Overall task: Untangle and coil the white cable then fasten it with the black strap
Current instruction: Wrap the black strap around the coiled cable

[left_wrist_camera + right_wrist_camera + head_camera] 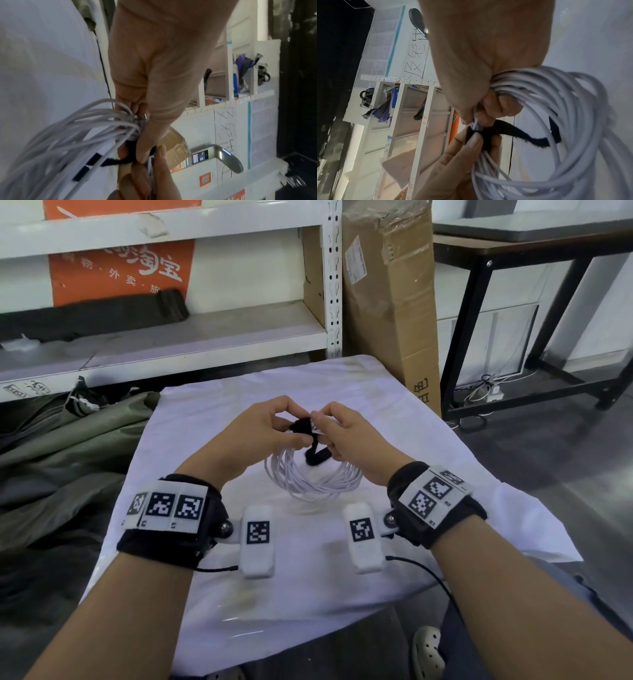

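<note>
Two bare hands meet over a low table draped in white cloth (394,419), which stands before a white metal shelving unit (205,337) and a tall brown cardboard box (387,302). Largest of the task items is the thin white cable (310,481), already gathered into a round multi-turn coil; it hangs below both hands, clear of or barely above the cloth, its plane roughly facing the person. The left hand (260,426) has its fingers curled round the bunched top of the coil, thumb pressing the strands together. The right hand (346,429) also has its fingers curled about the bundle, and its thumb and forefinger pinch the fuzzy black fabric strap (313,440). That strap crosses the bundle at the grip point, between the two hands, with a loose tail dropping into the coil opening. Judgement: coiling appears complete and fastening is in progress. The strap runs across the cable strands, and the free tail lies on the right-hand side, so that hand is better placed to wrap it round while the left steadies the bundle.
</note>
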`<state>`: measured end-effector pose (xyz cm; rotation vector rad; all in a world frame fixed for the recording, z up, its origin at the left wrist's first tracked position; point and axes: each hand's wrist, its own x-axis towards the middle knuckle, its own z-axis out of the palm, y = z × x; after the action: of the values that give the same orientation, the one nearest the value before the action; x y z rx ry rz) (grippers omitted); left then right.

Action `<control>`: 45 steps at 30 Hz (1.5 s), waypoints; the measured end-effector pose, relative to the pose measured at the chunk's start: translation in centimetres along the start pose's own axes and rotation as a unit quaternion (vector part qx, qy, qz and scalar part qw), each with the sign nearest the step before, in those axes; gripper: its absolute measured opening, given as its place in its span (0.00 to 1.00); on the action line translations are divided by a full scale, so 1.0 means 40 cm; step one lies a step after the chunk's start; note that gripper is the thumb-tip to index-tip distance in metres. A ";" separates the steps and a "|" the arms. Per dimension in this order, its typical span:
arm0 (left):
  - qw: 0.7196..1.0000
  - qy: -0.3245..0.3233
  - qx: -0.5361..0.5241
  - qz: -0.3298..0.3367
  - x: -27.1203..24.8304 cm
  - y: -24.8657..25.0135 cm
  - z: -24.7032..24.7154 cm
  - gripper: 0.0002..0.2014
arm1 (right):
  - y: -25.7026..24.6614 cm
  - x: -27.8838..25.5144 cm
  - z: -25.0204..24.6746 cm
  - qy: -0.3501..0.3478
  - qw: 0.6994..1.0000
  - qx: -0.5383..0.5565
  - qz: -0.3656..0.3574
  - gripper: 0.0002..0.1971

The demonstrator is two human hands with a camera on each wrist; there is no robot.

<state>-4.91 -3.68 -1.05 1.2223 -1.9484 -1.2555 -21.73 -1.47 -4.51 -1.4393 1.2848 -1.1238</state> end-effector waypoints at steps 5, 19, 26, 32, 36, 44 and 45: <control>0.996 -0.038 -0.072 -0.029 -0.004 -0.007 -0.008 0.17 | 0.003 0.006 0.003 -0.008 0.999 -0.031 0.000 0.11; 0.998 -0.032 -0.045 -0.031 0.000 -0.005 0.000 0.11 | 0.021 0.011 0.001 -0.030 0.999 -0.035 0.022 0.16; 0.990 -0.009 0.138 0.018 0.014 -0.018 0.015 0.11 | 0.023 0.011 0.001 0.000 0.998 0.036 0.059 0.16; 0.956 0.022 0.249 0.152 0.028 -0.024 0.027 0.20 | 0.022 0.012 -0.002 0.034 0.991 0.096 0.085 0.18; 0.940 0.025 0.271 0.204 0.037 -0.035 0.041 0.12 | 0.018 0.009 0.001 0.029 0.990 0.110 0.088 0.12; 0.975 0.061 0.120 0.178 0.026 -0.005 0.047 0.04 | 0.010 0.003 0.000 0.015 0.992 0.087 0.090 0.12; 0.976 0.051 0.118 0.173 0.023 -0.001 0.044 0.05 | 0.012 0.003 0.001 0.010 0.992 0.085 0.089 0.11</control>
<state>-6.70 -3.74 -1.90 0.9762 -2.1628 -0.7886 -21.77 -1.64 -4.98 -1.1668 1.2714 -1.1020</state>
